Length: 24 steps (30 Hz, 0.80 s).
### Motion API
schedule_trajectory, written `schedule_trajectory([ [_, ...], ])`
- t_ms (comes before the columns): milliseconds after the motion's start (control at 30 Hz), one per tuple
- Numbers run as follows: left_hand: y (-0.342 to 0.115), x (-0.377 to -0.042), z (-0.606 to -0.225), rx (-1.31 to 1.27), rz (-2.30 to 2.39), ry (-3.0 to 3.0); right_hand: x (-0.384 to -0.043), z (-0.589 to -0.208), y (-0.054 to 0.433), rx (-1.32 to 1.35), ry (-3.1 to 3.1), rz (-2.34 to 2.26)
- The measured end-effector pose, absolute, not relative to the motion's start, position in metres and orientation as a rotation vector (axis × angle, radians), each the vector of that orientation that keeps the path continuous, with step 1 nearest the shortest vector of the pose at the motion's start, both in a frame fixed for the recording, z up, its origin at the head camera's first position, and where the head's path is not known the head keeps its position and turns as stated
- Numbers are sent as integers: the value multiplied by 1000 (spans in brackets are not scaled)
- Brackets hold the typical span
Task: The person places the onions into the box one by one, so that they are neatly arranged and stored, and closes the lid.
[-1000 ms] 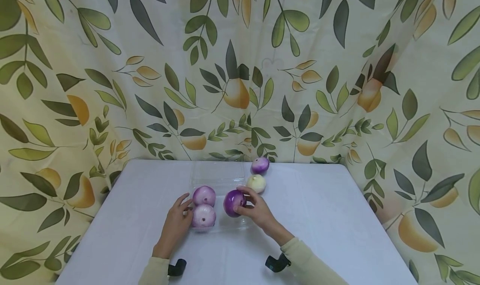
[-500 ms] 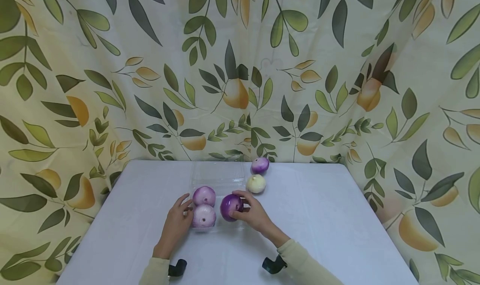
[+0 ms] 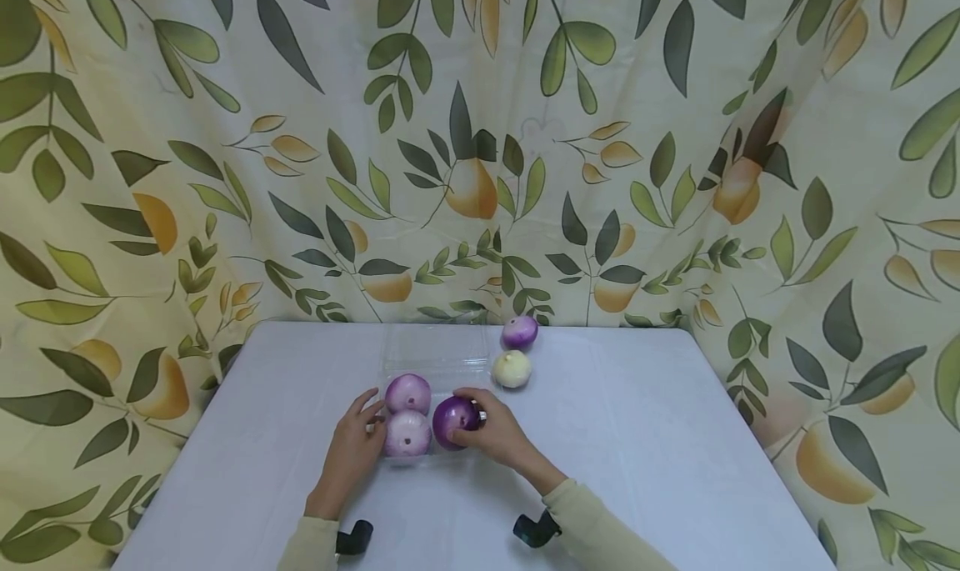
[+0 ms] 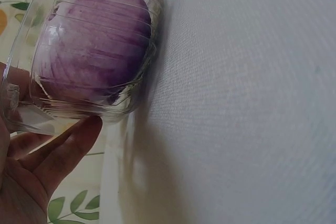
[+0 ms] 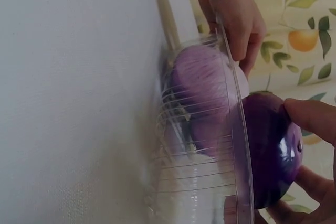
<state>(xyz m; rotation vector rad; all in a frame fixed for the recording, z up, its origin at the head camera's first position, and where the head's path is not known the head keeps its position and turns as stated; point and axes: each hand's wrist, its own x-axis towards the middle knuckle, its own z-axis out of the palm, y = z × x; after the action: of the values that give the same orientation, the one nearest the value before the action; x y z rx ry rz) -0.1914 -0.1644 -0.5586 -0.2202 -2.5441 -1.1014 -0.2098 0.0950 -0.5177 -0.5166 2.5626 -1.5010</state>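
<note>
Container loading, apparently partway — two pale onions (image 3: 407,434) sit in the clear container (image 5: 191,177), touched by a relaxed left hand (image 3: 354,443), the right hand (image 3: 497,431) grips a dark onion (image 3: 452,421) over its right half, and a purple onion (image 3: 520,332) and a white onion (image 3: 512,369) await on the desk (image 3: 637,421).

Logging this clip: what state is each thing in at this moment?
Plastic box, open
Lid, laid back
Dark purple onion, held at the box's opening
Pale purple onions, both inside the box
White onion, on the table outside the box
Far purple onion, on the table outside the box
Right hand, gripping the dark purple onion
Left hand, touching the box
Patterned cloth, hanging behind the table
</note>
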Motion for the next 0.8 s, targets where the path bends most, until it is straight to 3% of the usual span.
schedule_trajectory([
  [800, -164, -190, -561, -216, -1126, -2542, -210, -522, 85, -550, 2750, -1158],
])
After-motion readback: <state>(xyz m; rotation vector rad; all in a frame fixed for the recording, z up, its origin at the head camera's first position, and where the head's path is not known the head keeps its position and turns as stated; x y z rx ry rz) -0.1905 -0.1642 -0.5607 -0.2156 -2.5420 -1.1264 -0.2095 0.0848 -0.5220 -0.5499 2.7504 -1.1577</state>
